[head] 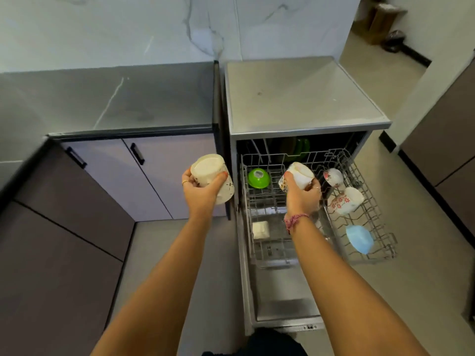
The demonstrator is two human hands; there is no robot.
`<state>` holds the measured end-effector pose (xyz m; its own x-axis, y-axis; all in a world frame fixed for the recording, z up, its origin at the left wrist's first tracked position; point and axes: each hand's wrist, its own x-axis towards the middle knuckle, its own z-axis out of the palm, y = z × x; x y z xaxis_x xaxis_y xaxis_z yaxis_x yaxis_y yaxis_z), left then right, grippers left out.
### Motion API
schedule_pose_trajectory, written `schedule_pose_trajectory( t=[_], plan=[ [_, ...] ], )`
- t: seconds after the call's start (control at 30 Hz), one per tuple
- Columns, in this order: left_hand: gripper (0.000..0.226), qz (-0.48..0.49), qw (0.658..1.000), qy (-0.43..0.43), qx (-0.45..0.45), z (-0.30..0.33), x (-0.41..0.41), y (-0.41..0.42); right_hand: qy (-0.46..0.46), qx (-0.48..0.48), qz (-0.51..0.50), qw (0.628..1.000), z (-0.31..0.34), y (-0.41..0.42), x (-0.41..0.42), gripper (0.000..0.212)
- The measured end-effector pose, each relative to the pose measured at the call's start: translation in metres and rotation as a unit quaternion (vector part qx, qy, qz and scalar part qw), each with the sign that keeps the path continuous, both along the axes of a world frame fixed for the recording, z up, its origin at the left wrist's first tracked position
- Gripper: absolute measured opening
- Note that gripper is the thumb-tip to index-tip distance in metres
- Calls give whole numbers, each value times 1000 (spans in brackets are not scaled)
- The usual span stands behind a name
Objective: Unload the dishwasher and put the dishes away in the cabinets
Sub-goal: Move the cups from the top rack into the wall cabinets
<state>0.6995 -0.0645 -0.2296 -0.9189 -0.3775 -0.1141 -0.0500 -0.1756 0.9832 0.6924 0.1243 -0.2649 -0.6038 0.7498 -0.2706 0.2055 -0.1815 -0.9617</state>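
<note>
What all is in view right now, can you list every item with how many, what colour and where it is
Mugs in hand: 2, cream, one in each hand, bases up.
Floral cups: 2, white with red flowers, right side of rack.
Green bowl: 1, upside down, rack's back left.
Blue bowl: 1, light blue, rack's front right.
White square item: 1, lower left of rack.
Rack: 1, grey wire, pulled out of dishwasher.
Green dish: inside dishwasher, count unclear.
Cabinet doors: 2, pale, black handles, under grey counter.
Left hand: grips one mug.
Right hand: grips the other, over rack.
</note>
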Motion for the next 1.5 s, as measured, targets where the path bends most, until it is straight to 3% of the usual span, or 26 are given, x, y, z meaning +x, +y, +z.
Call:
schedule_pose_trajectory(
  t=[0.23,0.37,0.73,0.87,1.1,1.5],
  plan=[
    [67,29,996,82,-11,53,35,-84,86,20,46,995,49,-83,17,87],
    [67,54,991,121,-17,90,46,-129,141,26,87,986,87,-125,17,72],
    [80,115,975,180,-63,197,38,-235,265,53,252,929,206,-214,-5,65],
    [74,127,969,195,-80,231,29,-262,288,57,296,909,242,-240,-24,63],
    [56,132,961,212,-116,277,-13,-299,332,34,324,885,295,-286,-72,57],
    [36,99,945,263,-165,354,-150,-335,377,134,341,851,371,-325,-209,55]
  ],
)
